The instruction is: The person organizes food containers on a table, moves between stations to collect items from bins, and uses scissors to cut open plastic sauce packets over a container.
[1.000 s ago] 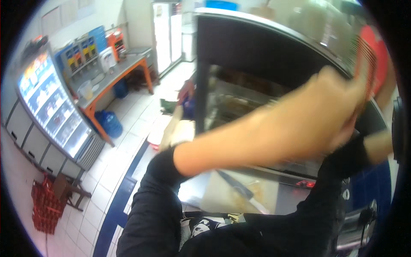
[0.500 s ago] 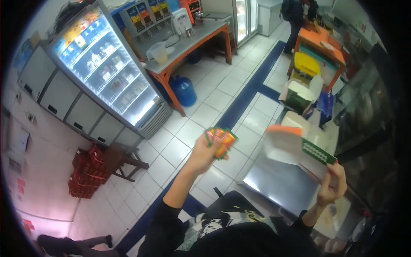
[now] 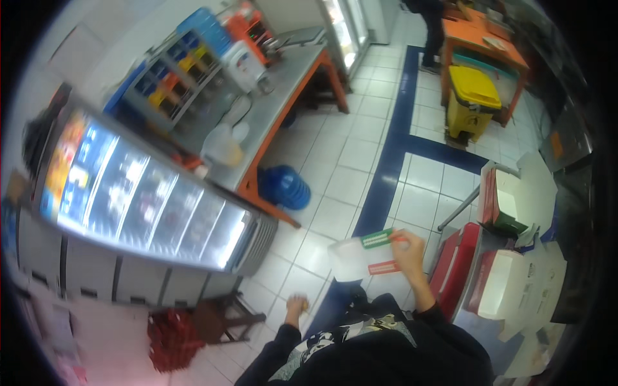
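My right hand (image 3: 409, 254) pinches a white cardboard food box (image 3: 347, 258) with green and red printed edges, held out over the tiled floor. My left hand (image 3: 296, 304) is low, left of that box, closed on small colourful packets, now mostly hidden by the fingers. To my right, open printed cartons (image 3: 492, 286) (image 3: 505, 199) lie on a steel table, beside a red cooler-like box (image 3: 454, 264).
At left stand a lit display fridge (image 3: 141, 193), a dark wooden stool (image 3: 228, 315), red crates (image 3: 170, 338) and a steel-topped table (image 3: 270, 106). A blue water jug (image 3: 288, 190) is on the floor. Ahead are a yellow bin (image 3: 473, 96), an orange table (image 3: 479, 35) and a standing person (image 3: 432, 45).
I have turned away from the dark cabinet toward the open floor. Since half a second ago, the box has swung leftward and the hand with the packets has dropped lower.
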The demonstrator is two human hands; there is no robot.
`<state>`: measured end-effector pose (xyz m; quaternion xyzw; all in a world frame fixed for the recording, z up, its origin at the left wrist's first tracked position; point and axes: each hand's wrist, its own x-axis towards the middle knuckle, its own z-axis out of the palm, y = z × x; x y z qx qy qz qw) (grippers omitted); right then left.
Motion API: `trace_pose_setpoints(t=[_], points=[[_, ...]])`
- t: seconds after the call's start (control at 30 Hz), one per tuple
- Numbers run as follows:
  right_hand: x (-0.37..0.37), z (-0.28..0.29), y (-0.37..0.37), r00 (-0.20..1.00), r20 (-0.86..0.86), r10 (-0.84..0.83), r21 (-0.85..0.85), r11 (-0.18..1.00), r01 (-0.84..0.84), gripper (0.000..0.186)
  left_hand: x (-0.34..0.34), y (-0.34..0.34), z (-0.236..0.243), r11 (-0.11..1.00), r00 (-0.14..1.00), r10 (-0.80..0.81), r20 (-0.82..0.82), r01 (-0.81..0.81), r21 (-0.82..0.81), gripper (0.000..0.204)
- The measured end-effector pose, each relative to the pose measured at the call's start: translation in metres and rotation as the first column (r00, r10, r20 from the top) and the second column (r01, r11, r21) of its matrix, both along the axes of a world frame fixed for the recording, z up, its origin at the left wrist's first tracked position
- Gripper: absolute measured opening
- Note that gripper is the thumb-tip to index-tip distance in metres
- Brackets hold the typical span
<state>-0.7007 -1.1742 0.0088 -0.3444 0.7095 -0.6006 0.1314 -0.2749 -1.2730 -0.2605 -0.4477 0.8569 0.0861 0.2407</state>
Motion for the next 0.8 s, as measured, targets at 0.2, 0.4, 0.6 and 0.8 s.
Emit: trace_pose_setpoints(t=[0.2,0.4,0.6,0.8], points=[[-0.033,-0.014,-0.104,0.987,-0.145,0.076,0.096,0.993,-0.062,0.01,0.055,-0.045,0.016,0.942,0.994,0.075,0.076,-0.096,0.321,0.028],[-0.17,-0.021,-0.182,0.979,-0.195,-0.059,0.142,0.986,0.088,0.008,-0.099,-0.241,-0.004,0.98,0.996,-0.036,0.08,0.019,0.199,0.025],[-0.303,-0.008,-0.236,0.91,-0.223,-0.349,0.278,0.872,0.403,0.009,-0.386,-0.493,-0.035,0.709,0.767,-0.625,0.145,0.635,-0.307,0.027],[-0.424,-0.016,-0.21,0.776,-0.127,-0.618,0.273,0.73,0.627,0.022,-0.838,-0.628,-0.012,0.875,0.542,0.415,-0.731,-0.018,0.484,0.03]])
